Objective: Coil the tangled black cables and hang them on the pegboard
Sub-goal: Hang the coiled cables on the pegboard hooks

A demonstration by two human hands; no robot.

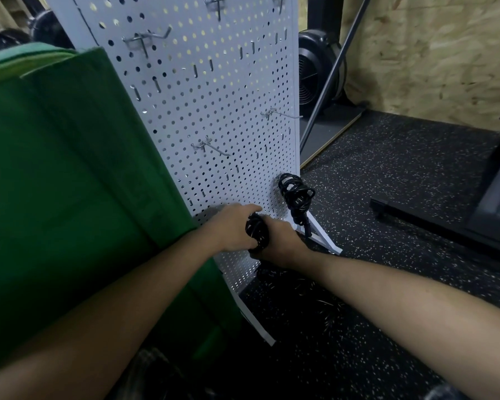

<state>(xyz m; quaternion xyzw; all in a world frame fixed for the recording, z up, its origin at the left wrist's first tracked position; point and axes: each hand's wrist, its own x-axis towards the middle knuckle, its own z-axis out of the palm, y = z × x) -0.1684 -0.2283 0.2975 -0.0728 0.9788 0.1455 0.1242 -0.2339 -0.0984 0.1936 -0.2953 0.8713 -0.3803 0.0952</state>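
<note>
Over on the left hangs a big green cloth (70,168), and it hides the left edge of the white pegboard (214,96) that stands on the floor. Some metal hooks (211,147) stick out of the board, and they have nothing on them. Low down by the bottom of the board, the person's two bare arms reach in. The left hand (234,226) is pressed on the left side of a small cable coil (257,232), and its fingers stretch over the top of it toward the board. The right hand (283,243) is curled round the other side of the same coil. So both hands hold this black bundle tight, right up against the board. Just to the right and a bit higher, a second black cable (296,194) is already wound up. It hangs from a hook at the right edge of the board, and its plug end dangles down by the board's white foot (324,235). Farther right is the dark speckled floor (387,197), with a black fan (315,70) behind the board and a wooden wall (430,53) at the back
</note>
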